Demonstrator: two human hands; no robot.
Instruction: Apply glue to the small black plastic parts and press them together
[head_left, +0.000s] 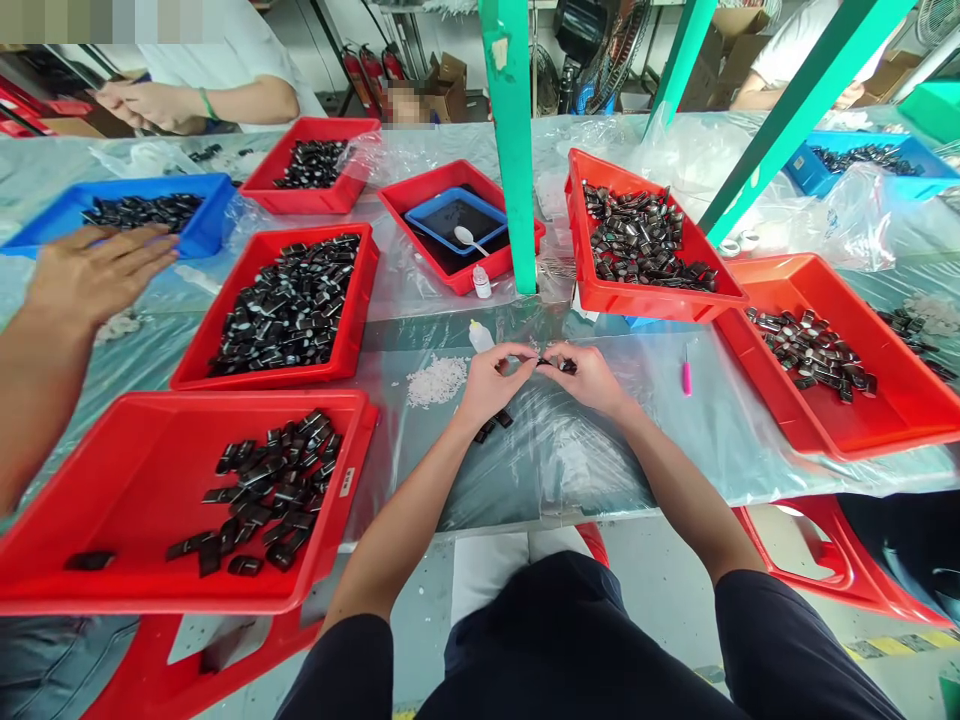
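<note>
Past a few loose black pieces [493,425] on the film-covered worktop [570,480], the left hand [496,378] and right hand [585,374] pinch a small dark piece [541,362] between them, seemingly mid-work, while a farther red tray [361,310] holds many, finished or waiting unclear.

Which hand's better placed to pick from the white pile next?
Probably the left hand: it's beside the white pile, with the right hand farther across. Both hands meet at a dark part, so the right would likely need to hold it.
</note>
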